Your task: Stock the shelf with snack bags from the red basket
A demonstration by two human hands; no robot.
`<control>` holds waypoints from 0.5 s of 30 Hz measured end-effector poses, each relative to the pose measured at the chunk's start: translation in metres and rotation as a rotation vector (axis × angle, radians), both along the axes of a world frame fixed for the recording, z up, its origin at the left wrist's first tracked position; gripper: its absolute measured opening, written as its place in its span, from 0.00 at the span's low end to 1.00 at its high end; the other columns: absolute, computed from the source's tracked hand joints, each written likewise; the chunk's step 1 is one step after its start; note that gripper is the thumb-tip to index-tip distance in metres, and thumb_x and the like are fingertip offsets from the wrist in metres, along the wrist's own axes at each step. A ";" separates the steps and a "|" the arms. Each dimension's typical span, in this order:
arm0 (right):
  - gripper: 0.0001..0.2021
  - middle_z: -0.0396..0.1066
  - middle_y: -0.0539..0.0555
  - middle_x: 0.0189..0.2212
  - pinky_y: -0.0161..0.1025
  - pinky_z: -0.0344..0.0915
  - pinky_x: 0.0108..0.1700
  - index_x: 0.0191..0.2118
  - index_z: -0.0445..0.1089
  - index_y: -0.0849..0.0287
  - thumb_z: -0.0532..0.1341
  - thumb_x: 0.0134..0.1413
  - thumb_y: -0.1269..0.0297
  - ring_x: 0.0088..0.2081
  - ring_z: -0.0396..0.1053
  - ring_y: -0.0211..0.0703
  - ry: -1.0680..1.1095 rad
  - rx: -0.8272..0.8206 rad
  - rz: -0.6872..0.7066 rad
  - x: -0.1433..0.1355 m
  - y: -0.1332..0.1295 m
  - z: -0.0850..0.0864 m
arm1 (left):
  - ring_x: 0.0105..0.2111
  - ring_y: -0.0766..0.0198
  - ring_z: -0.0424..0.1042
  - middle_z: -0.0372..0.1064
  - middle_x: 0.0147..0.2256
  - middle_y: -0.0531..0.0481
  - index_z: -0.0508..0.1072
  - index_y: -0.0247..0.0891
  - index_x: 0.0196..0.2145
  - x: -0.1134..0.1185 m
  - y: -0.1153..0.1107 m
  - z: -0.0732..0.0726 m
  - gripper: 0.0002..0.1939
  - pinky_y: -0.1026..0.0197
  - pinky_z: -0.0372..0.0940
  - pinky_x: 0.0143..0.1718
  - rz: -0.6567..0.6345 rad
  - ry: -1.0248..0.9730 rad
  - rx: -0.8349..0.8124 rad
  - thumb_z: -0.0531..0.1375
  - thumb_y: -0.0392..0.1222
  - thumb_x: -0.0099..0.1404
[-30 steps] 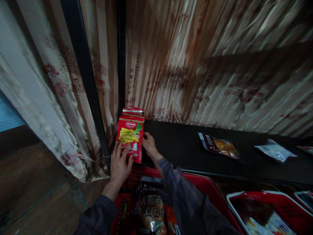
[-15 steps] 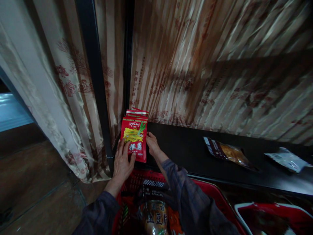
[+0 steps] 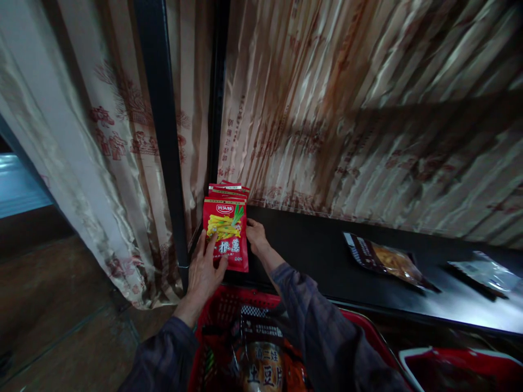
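A stack of red snack bags, with yellow sticks and green scallions printed on the front, stands upright in the left corner of the black shelf. My left hand lies against the lower left of the front bag, fingers spread over its face. At the stack's right edge, the fingers of my right hand are curled in around the side, their tips partly hidden. Below my forearms sits a red basket holding snack packages, among them a dark bag of potato slices.
A brown snack bag and a silvery packet lie farther right on the shelf. Pleated printed curtains hang behind and at the left, beside a black post. Another red basket with a white rim stands lower right.
The view has shifted slightly. Both hands remain at the stack of red bags, the left hand's fingers having slid only a little on the front bag.
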State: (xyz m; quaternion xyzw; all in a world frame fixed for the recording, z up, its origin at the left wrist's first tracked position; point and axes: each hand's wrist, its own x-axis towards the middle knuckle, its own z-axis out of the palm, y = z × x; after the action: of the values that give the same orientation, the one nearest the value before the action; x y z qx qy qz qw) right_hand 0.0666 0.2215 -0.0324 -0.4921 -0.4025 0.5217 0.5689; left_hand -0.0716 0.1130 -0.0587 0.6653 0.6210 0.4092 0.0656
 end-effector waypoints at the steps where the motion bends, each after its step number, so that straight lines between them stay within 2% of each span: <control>1: 0.13 0.76 0.52 0.24 0.41 0.70 0.30 0.28 0.70 0.58 0.66 0.30 0.60 0.29 0.75 0.50 -0.006 0.002 0.000 0.001 0.000 0.000 | 0.62 0.50 0.51 0.41 0.65 0.37 0.56 0.35 0.61 0.000 0.001 0.000 0.29 0.49 0.61 0.56 -0.004 0.004 -0.012 0.54 0.43 0.63; 9: 0.15 0.77 0.54 0.27 0.41 0.70 0.32 0.32 0.72 0.60 0.67 0.33 0.59 0.29 0.75 0.50 -0.053 0.010 0.046 0.000 0.003 0.007 | 0.63 0.50 0.51 0.43 0.65 0.34 0.50 0.30 0.62 0.003 0.005 -0.006 0.33 0.48 0.56 0.59 0.027 -0.028 0.022 0.53 0.43 0.63; 15: 0.14 0.78 0.56 0.29 0.41 0.70 0.32 0.34 0.70 0.60 0.62 0.40 0.58 0.30 0.75 0.49 -0.098 0.023 0.006 0.002 0.010 -0.003 | 0.63 0.49 0.50 0.41 0.65 0.35 0.50 0.31 0.63 0.004 0.006 -0.009 0.32 0.47 0.57 0.58 0.021 -0.007 0.019 0.51 0.45 0.65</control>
State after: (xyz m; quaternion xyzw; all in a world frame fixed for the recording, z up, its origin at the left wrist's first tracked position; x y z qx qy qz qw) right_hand 0.0685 0.2319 -0.0351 -0.5094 -0.4374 0.4941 0.5523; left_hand -0.0678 0.1193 -0.0676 0.6579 0.6240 0.4179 0.0571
